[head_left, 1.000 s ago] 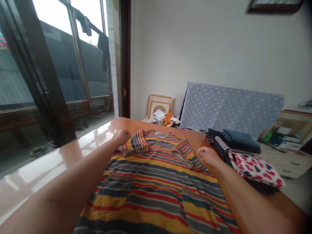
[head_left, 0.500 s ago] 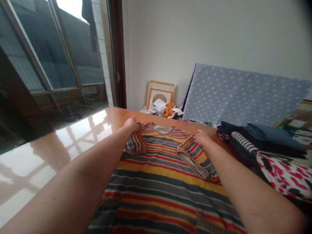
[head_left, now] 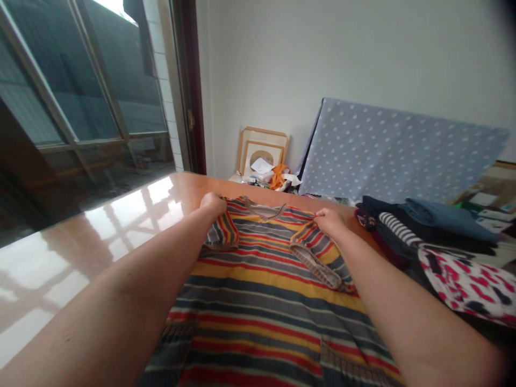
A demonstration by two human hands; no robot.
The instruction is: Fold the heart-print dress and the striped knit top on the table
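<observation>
A short-sleeved striped garment (head_left: 262,279) in red, yellow, grey and dark blue lies spread on the glossy brown table (head_left: 121,226), its V-shaped neckline at the far end. My left hand (head_left: 213,205) pinches its shoulder on the left, near the top of the sleeve. On the other side, the fingers of my right hand (head_left: 329,220) are closed on the right shoulder. Both arms reach forward over the garment's sides. Ribbed pocket edges show near the bottom of the view.
Folded clothes (head_left: 435,226) are stacked at the right, with a pink-spotted white cloth (head_left: 467,279) in front. Behind the table are framed pictures (head_left: 262,153), an orange cloth (head_left: 278,176) and a polka-dot cover (head_left: 387,150). A window (head_left: 80,80) is at the left.
The garment's neckline has bunched and lifted slightly between my hands. My right hand has moved a little to the left, still gripping the shoulder. The camera view has shifted slightly.
</observation>
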